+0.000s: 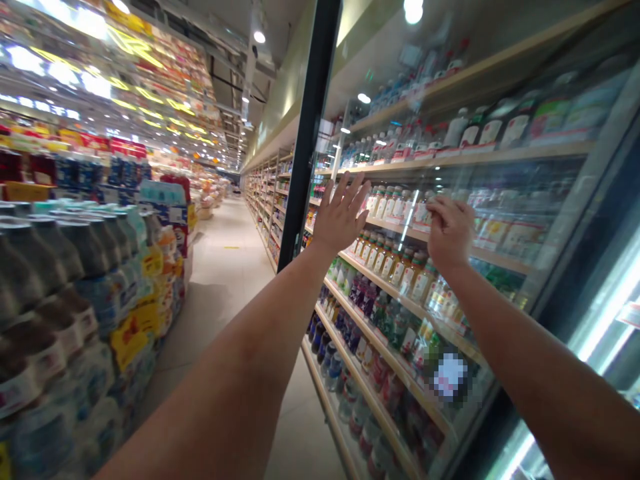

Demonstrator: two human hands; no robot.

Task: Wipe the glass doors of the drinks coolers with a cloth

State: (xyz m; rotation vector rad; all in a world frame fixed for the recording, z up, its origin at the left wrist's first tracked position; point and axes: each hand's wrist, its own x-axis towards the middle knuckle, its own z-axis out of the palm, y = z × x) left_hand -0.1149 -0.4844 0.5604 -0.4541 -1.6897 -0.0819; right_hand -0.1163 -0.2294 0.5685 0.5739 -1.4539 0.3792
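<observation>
My left hand [341, 215] is raised with its fingers spread, laid against or just before a glass cooler door [395, 190] near its dark frame [311, 127]. To its right, my right hand [451, 232] is closed, fingers curled in front of the same glass. Whatever it may hold is hidden inside the fingers. Behind the glass, juice bottles [395, 267] with amber contents line one shelf, and white-labelled bottles [393, 203] stand on the shelf above. Whether either hand presses on the glass, I cannot tell.
At left, wrapped packs of bottles [45, 250] are stacked beside the aisle floor [235, 250]. More shelving [270, 200] runs into the distance. A bright lit cooler section [595, 333] is at the right edge. A pixelated patch [450, 377] shows on the door's lower part.
</observation>
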